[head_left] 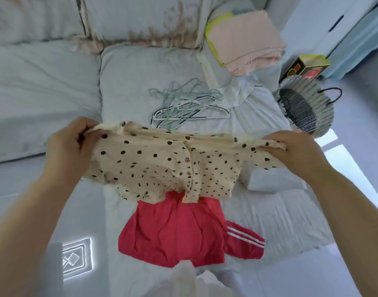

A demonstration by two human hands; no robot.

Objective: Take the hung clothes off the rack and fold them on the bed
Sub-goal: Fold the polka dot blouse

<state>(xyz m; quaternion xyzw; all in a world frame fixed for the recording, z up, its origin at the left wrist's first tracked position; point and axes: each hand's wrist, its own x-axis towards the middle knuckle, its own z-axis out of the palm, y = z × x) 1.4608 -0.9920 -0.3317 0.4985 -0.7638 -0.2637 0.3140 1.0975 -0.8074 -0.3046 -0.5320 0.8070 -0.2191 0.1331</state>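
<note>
red garment (173, 232): lies flat on the bed (269, 215), below and nearer than both hands, between them. One white-striped part sticks out toward the right-hand side. Looks laid out, fold not finished, judging by the spread.
floor: pale, below the left forearm, with a bright patch of light (76, 260) on it.
left hand (70, 146): fingers curled, pinching the left top corner of the dotted shirt (162, 163).
right hand (295, 151): fingers curled over the right top edge, gripping it, knuckles up.
dotted shirt: cream with dark dots, stretched between the two hands. The top edge is pulled taut and the rest hangs down over the top of the red garment. Probably held wide to straighten it before laying it down to fold.
white folded cloth (273, 183): on the bed just under the right wrist.
hangers (188, 103): loose wire pile on the bed just beyond the hands, between them. Likely dumped there as the clothes came off.
basket (306, 106): beyond the right hand, off the bed edge; contents unclear.
box (306, 65): yellow and black, past the basket.
pink folded cloth (246, 39): far beyond the right hand, on the bedding.
pillow (33, 93): pale, beyond the left hand.
rack: not in view.
stage: mid-task, shirt not yet folded.
</note>
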